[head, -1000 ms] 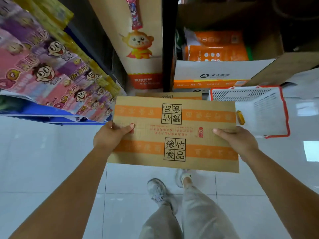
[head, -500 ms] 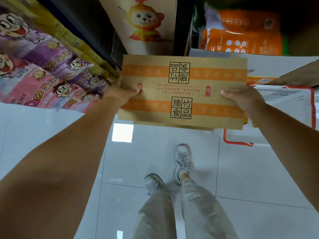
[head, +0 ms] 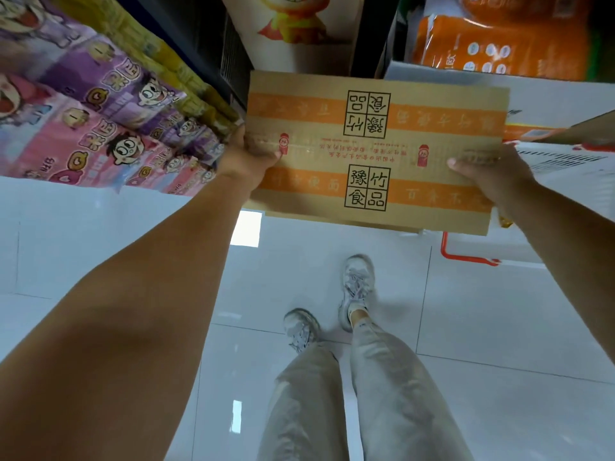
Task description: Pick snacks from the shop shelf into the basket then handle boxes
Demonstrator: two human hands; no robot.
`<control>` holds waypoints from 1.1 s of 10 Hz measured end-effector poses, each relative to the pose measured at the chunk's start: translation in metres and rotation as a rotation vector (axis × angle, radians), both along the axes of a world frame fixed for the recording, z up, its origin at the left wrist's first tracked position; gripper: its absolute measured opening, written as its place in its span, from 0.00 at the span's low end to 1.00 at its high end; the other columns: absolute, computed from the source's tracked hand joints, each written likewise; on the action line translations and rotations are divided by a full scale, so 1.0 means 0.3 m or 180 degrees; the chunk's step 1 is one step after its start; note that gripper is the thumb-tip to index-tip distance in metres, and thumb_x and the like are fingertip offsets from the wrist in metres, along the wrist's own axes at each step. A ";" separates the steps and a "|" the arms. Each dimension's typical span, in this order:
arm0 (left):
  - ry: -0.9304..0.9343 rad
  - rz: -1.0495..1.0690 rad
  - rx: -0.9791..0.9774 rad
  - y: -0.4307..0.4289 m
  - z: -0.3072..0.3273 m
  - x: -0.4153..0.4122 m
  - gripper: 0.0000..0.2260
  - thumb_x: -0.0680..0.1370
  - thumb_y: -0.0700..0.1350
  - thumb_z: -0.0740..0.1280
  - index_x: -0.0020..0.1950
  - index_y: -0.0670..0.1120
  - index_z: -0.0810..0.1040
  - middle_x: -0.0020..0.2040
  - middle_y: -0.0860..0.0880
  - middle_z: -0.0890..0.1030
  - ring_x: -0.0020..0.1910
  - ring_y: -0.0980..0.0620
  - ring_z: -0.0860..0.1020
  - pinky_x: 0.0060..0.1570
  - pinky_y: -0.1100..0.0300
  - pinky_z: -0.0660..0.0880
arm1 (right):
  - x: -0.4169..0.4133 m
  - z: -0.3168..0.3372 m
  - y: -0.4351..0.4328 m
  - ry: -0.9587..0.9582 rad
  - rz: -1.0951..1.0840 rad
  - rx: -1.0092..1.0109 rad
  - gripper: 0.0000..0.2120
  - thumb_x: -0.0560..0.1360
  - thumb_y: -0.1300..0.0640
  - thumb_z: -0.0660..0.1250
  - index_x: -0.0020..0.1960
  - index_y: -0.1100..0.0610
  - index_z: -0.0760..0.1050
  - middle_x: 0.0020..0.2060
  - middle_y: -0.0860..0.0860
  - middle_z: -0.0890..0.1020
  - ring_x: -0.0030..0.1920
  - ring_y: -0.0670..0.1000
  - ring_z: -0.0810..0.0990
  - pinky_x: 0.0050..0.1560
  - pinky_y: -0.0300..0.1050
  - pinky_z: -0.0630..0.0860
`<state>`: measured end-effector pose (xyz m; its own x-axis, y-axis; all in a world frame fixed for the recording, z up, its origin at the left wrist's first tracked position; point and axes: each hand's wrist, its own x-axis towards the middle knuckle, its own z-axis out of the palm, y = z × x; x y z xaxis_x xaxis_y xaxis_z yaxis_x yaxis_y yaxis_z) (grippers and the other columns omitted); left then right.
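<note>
Flat cardboard box [head: 366, 154]: upper centre of frame, raised toward the shelf [head: 186, 38] since a second ago. Grip: left hand [head: 248, 158], right hand [head: 492, 181], fingers clasping its side edges. Box-handling stage likely under way.

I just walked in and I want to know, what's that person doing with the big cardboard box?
A person is standing in a shop aisle, holding a brown cardboard box with orange stripes out in front. The left hand grips its left edge and the right hand grips its right edge, thumbs on top. Pink and purple snack bags are stacked on the left. A white basket with a red rim sits to the right, partly hidden behind the box.
</note>
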<state>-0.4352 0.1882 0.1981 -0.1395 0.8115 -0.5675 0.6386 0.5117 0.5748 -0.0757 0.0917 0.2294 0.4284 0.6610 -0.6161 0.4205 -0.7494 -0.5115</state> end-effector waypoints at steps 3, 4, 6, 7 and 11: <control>0.0001 0.0106 -0.0005 -0.032 -0.004 -0.025 0.32 0.74 0.45 0.74 0.76 0.49 0.65 0.71 0.50 0.73 0.71 0.48 0.70 0.69 0.58 0.67 | -0.016 -0.018 -0.024 0.0133 -0.0187 -0.0063 0.27 0.69 0.42 0.75 0.65 0.47 0.75 0.62 0.51 0.81 0.63 0.58 0.78 0.62 0.62 0.75; -0.0045 0.0121 -0.0086 -0.046 -0.011 -0.042 0.29 0.70 0.48 0.76 0.70 0.52 0.72 0.63 0.52 0.79 0.64 0.48 0.77 0.66 0.53 0.73 | -0.016 -0.024 -0.029 0.0095 -0.0202 -0.0107 0.27 0.68 0.40 0.75 0.64 0.47 0.76 0.60 0.50 0.82 0.61 0.58 0.79 0.61 0.61 0.76; 0.0244 0.0015 -0.0030 -0.052 -0.002 -0.029 0.35 0.72 0.55 0.73 0.76 0.56 0.62 0.72 0.50 0.72 0.69 0.41 0.71 0.67 0.45 0.71 | -0.031 -0.039 -0.036 -0.0118 -0.0187 -0.0171 0.35 0.68 0.34 0.72 0.69 0.49 0.69 0.65 0.52 0.78 0.66 0.61 0.76 0.64 0.62 0.73; 0.0409 -0.0065 -0.0093 -0.058 -0.016 -0.023 0.36 0.75 0.54 0.71 0.79 0.57 0.56 0.75 0.49 0.68 0.70 0.38 0.70 0.68 0.42 0.69 | -0.039 -0.041 -0.034 -0.0272 -0.0272 -0.0339 0.37 0.72 0.36 0.70 0.73 0.53 0.63 0.69 0.55 0.74 0.69 0.63 0.72 0.65 0.59 0.70; 0.0671 -0.0025 0.0017 -0.290 0.062 -0.068 0.31 0.78 0.52 0.69 0.77 0.49 0.60 0.69 0.43 0.73 0.66 0.38 0.73 0.63 0.45 0.71 | -0.042 0.013 -0.226 -0.0357 -0.0402 -0.0454 0.37 0.79 0.39 0.61 0.80 0.53 0.49 0.75 0.57 0.66 0.72 0.64 0.68 0.64 0.58 0.69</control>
